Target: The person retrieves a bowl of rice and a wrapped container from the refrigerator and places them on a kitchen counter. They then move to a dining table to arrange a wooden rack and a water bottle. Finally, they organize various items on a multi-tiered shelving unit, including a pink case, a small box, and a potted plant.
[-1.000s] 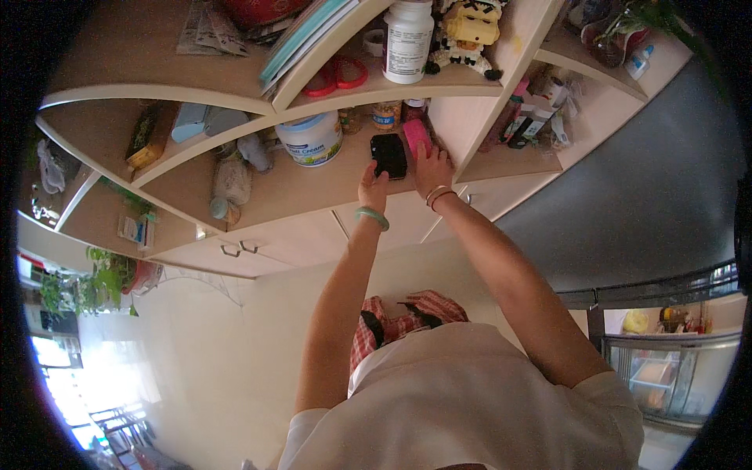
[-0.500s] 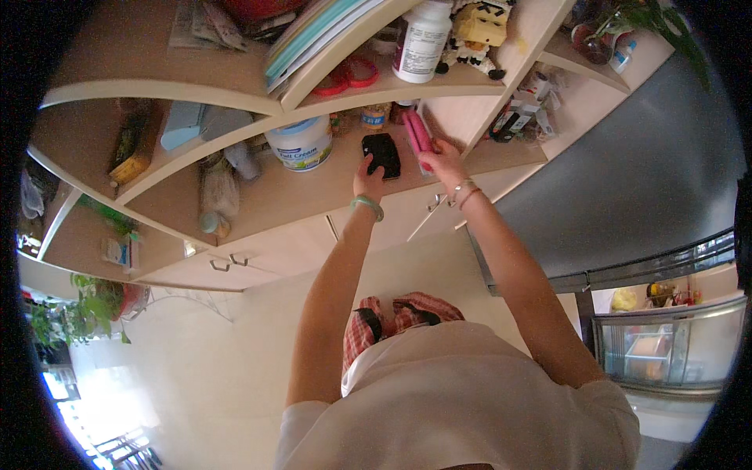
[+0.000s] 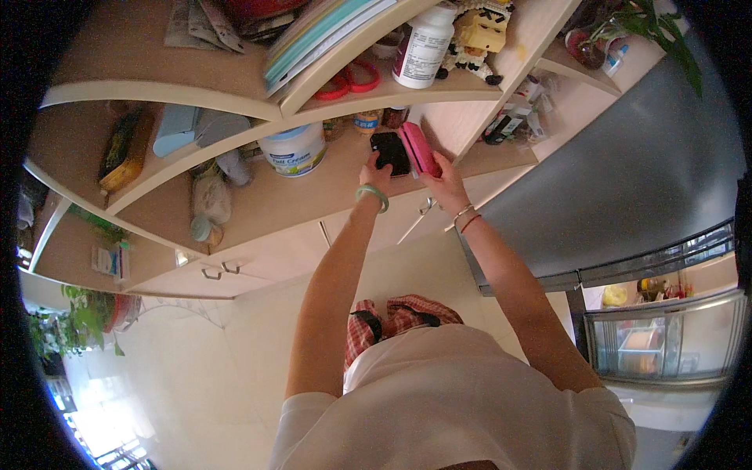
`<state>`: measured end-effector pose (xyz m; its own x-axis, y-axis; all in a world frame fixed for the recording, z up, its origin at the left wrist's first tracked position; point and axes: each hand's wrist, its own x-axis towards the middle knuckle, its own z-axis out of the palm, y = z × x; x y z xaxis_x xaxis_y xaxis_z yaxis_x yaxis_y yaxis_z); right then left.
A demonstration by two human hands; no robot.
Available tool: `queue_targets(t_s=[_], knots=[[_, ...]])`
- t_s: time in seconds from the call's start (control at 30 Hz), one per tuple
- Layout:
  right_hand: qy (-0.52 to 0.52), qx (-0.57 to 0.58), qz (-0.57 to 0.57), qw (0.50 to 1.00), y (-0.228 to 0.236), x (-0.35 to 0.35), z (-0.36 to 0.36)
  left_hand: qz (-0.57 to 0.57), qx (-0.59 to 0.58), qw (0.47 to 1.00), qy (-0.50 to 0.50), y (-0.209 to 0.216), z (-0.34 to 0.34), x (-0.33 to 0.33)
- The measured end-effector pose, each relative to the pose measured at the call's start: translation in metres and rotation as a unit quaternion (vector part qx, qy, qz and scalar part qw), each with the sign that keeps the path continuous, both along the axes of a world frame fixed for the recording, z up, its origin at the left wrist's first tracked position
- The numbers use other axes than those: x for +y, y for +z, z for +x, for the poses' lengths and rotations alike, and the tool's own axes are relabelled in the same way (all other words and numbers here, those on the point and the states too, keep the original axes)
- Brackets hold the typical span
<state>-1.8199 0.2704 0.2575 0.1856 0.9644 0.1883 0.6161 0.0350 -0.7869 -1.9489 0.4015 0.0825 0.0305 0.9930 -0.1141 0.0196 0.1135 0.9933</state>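
On the lower shelf, my left hand (image 3: 375, 176) is closed on the near edge of a flat black rectangular case (image 3: 392, 153). My right hand (image 3: 446, 185) grips the near end of a long pink case (image 3: 419, 149), which leans at a slant just right of the black one. The two cases are side by side, almost touching. Behind them stand a small jar with a blue label (image 3: 366, 122) and a dark jar (image 3: 394, 117). A large white tub with a blue lid (image 3: 294, 150) sits to the left of my left hand.
Above the cases, an upper shelf holds a white pill bottle (image 3: 424, 47), red scissors (image 3: 348, 81) and a block figure (image 3: 475, 43). Cabinet doors with handles (image 3: 426, 206) lie below the shelf edge. A grey refrigerator (image 3: 595, 180) stands on the right.
The pink case has swung its broad side into view and come closer to the black case. My left hand and the black case have shifted slightly right.
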Motion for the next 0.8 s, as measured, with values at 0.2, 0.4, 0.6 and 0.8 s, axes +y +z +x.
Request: queue_targets(t_s=[0.2, 0.4, 0.6, 0.8], knots=[[-0.023, -0.014, 0.008, 1.0, -0.021, 0.003, 0.003, -0.012, 0.0, 1.0, -0.002, 0.039, 0.015, -0.009], [-0.032, -0.007, 0.013, 0.999, -0.015, 0.006, -0.007, -0.019, 0.149, 0.989, 0.016, 0.069, 0.008, -0.015], [-0.006, -0.067, 0.05, 0.996, -0.04, 0.024, -0.02, -0.062, -0.095, 0.993, 0.036, 0.028, -0.003, -0.003], [-0.043, -0.182, 0.057, 0.981, -0.039, 0.027, -0.041, -0.132, -0.334, 0.932, 0.054, 0.069, 0.0, -0.029]])
